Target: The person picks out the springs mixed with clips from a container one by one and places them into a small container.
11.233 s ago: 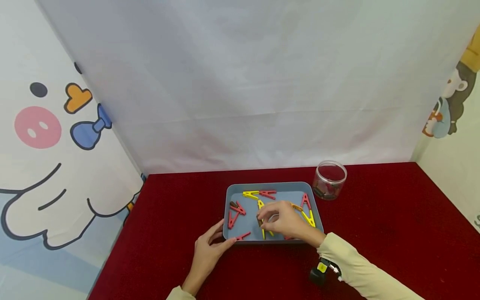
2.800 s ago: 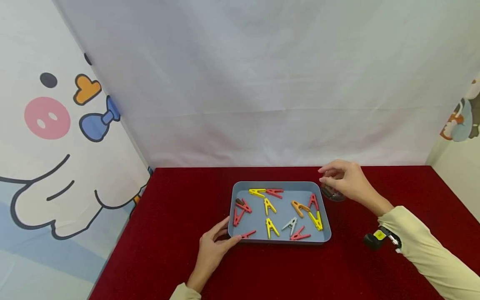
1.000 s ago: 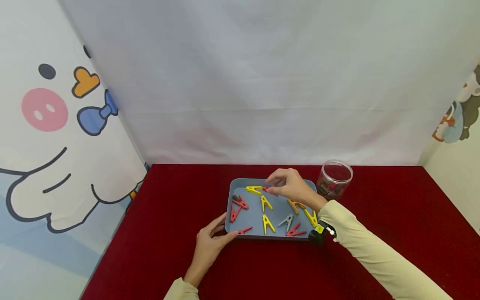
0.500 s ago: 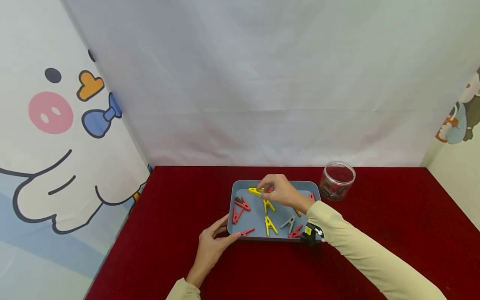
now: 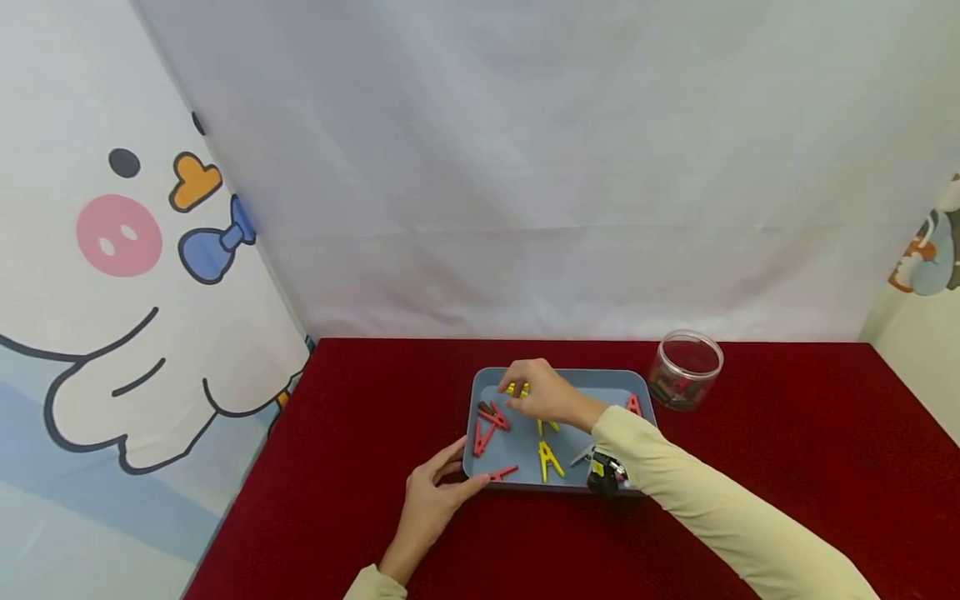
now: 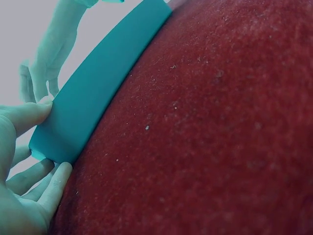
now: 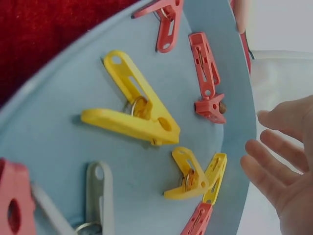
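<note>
My left hand (image 5: pixel 435 502) grips the near-left corner of a blue-grey tray (image 5: pixel 600 393); in the left wrist view its thumb lies on the rim and its fingers touch the wall. Over the tray's left part hovers my right hand (image 5: pixel 546 397), fingers loosely bent, with nothing seen between them in the right wrist view. Below it are a red clothespin (image 5: pixel 483 439) and a second red one with a small dark brown piece (image 7: pixel 222 107) at its end. Yellow clothespins (image 7: pixel 129 125), a grey clothespin (image 7: pixel 100 196) and other red ones lie about, partly hidden by my right arm.
A clear round jar (image 5: pixel 686 375) with dark and red bits inside stands beyond the tray's far-right corner. Dark red cloth (image 5: pixel 360 417) covers the table. A white curtain (image 5: pixel 525 167) hangs behind, and a cartoon-printed sheet (image 5: pixel 112 375) hangs at left.
Earlier my right hand pinched a small brown piece over the tray, then was at the jar. Since then it has travelled left across the tray. My left hand has stayed at the corner.
</note>
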